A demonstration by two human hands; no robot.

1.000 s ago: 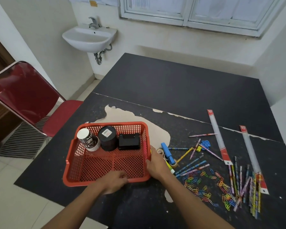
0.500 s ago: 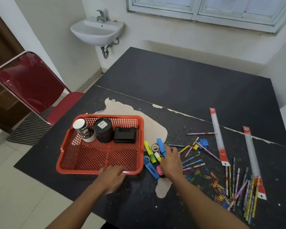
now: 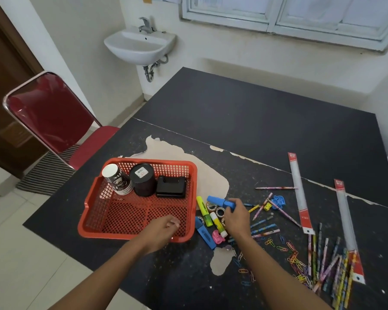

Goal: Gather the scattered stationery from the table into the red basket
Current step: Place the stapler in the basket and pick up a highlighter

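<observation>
I judge the task barely begun: the red basket point(image 3: 108, 234), at 9 o'clock on the bench point(image 3: 255, 121), holds only paper cups point(image 3: 118, 181) and two black items, the left hand point(image 3: 160, 229) has its fingers curled on the near rim, the right hand point(image 3: 235, 218) has its fingers clamped on a blue highlighter point(image 3: 217, 200) at the basket's 3 o'clock, and pencils point(image 3: 264, 227), paper clips point(image 3: 293, 258) and rulers point(image 3: 299, 191) lie scattered.

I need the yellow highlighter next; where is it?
Head view: the yellow highlighter lies on the table just right of the red basket, the glue stick beside it, near the right hand gripping a blue tool.
</observation>
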